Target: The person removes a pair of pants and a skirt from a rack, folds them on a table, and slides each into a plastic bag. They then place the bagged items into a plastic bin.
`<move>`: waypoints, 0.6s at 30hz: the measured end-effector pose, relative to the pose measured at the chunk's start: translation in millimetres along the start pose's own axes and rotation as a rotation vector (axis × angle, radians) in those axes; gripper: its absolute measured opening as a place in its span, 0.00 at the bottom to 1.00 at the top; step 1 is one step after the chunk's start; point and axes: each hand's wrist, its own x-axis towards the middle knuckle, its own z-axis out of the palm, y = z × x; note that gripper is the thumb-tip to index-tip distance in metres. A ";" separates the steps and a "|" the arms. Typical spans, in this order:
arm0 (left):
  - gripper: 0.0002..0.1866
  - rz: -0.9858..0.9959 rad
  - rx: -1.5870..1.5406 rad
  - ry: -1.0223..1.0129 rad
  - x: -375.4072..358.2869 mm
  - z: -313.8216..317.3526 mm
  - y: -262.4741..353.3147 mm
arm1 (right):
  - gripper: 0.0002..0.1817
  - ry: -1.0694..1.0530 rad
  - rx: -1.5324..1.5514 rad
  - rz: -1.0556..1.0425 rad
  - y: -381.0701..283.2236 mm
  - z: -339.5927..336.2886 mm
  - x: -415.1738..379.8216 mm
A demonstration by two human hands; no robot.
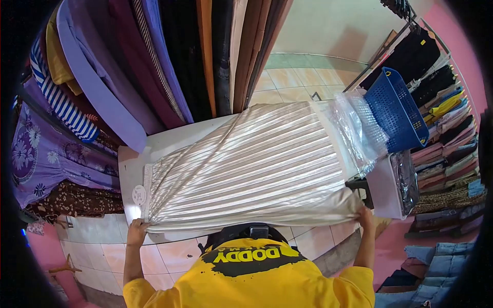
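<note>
A cream, shiny pleated skirt (251,159) lies spread across the white table (134,164), its gathered waistband (147,190) toward the left. Beside that waistband is a white oval tag (138,195). My left hand (136,231) is closed on the skirt's near corner at the waistband end. At the hem end, my right hand (365,216) grips the other near corner, where the fabric bunches and lifts a little. Between both hands the near edge is drawn out along the table's front. The fingertips are partly hidden by cloth.
Clear plastic bags (357,128) lie at the table's right end, against a blue plastic basket (393,110). Hanging garments (110,77) crowd the far left. Folded clothes (444,149) and a stack of denim (447,272) stand on the right.
</note>
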 end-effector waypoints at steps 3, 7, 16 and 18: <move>0.17 -0.091 -0.207 0.136 -4.7 0.9 -7.9 | 0.10 -0.294 0.219 0.266 -3.6 -41.1 2.8; 0.15 -0.249 -0.568 0.328 0.0 20.0 -49.0 | 0.06 -0.219 0.177 0.059 -10.6 -84.3 102.7; 0.23 -0.649 -1.010 0.509 60.4 63.1 -47.7 | 0.22 0.273 -0.056 0.012 -71.0 -1.4 323.4; 0.35 -1.160 -0.478 0.650 71.5 78.2 -26.0 | 0.31 0.200 -0.044 0.146 -114.2 -0.2 305.6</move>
